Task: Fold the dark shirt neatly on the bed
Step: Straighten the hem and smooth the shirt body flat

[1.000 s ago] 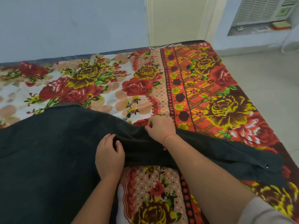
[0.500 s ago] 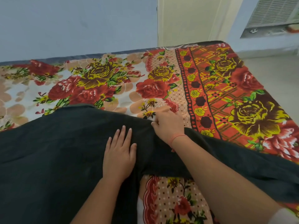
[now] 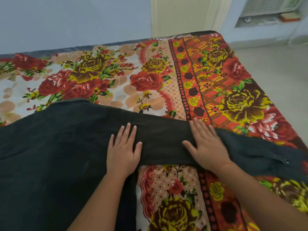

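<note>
The dark shirt [image 3: 58, 155] lies spread over the left half of the bed [image 3: 216, 84], which has a red and yellow floral cover. One sleeve stretches out to the right, ending near a cuff with a metal snap [image 3: 286, 161]. My left hand [image 3: 123, 150] rests flat on the shirt where the sleeve joins the body, fingers apart. My right hand [image 3: 206, 144] lies flat on the sleeve a little further right, fingers spread, holding nothing.
A pale blue wall runs behind the bed, with a cream door [image 3: 180, 14] beyond its far edge. The grey floor [image 3: 275, 64] lies to the right. A wall cooler unit [image 3: 266, 9] sits at the top right.
Both hands went from pinching the cloth to lying flat on it. The right hand let go of the sleeve's upper edge and spread out; the left hand opened first.
</note>
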